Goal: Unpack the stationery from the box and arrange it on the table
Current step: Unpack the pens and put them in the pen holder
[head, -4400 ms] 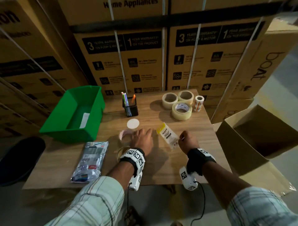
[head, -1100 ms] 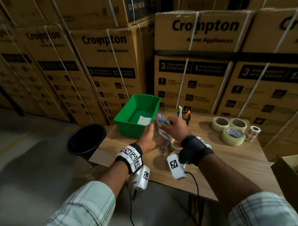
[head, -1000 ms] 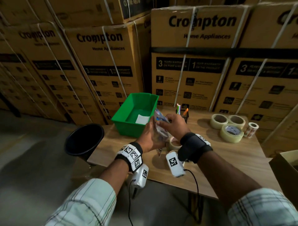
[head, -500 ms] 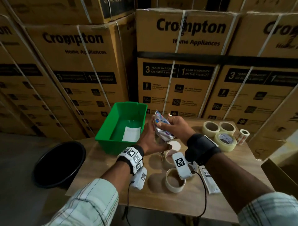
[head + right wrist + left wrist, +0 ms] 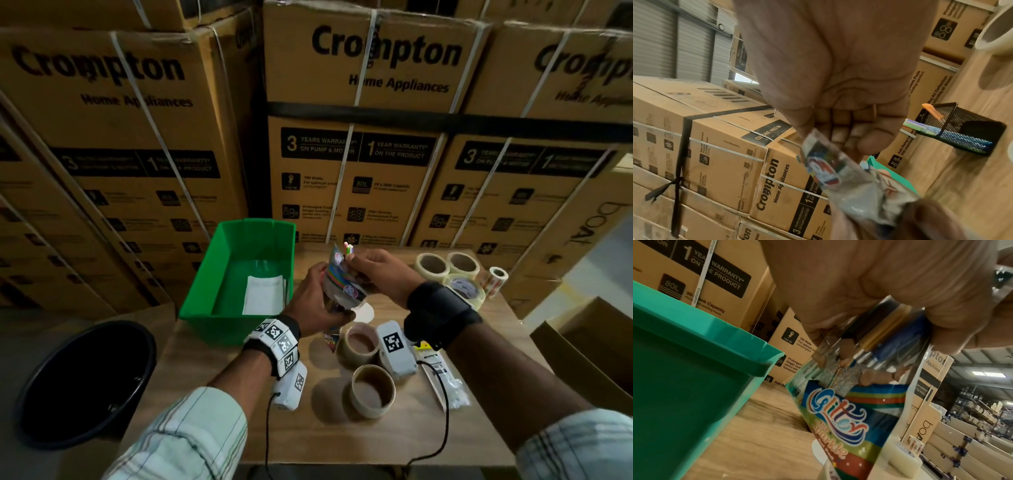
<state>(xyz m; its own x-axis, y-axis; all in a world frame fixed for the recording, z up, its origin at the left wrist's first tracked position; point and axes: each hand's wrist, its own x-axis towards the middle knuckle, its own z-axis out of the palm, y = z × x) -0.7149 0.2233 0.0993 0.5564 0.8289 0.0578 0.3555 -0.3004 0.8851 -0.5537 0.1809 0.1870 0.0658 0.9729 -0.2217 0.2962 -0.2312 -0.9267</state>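
Note:
A clear packet of glitter pens (image 5: 339, 281) with a rainbow "Glitter" label (image 5: 846, 418) is held upright above the wooden table (image 5: 428, 442), just right of the green bin (image 5: 236, 329). My left hand (image 5: 325, 293) grips its lower part from the left, fingers curled round the pens inside (image 5: 875, 331). My right hand (image 5: 352, 265) pinches the top edge of the packet (image 5: 830, 168). A black mesh pen holder (image 5: 962, 128) with several pens stands behind, mostly hidden by my hands in the head view.
Two tape rolls (image 5: 359, 342) (image 5: 372, 386) and a white packet (image 5: 443, 380) lie near the front. More tape rolls (image 5: 445, 270) and a sticker roll (image 5: 497, 279) sit back right. A black bucket (image 5: 82, 380) stands left, an open cardboard box (image 5: 589, 353) right. Stacked cartons wall the back.
The glitter packet, lying on the table 4.4 s ago, is now held up in both hands. Over the last second the hands stayed on it, near the bin's right side.

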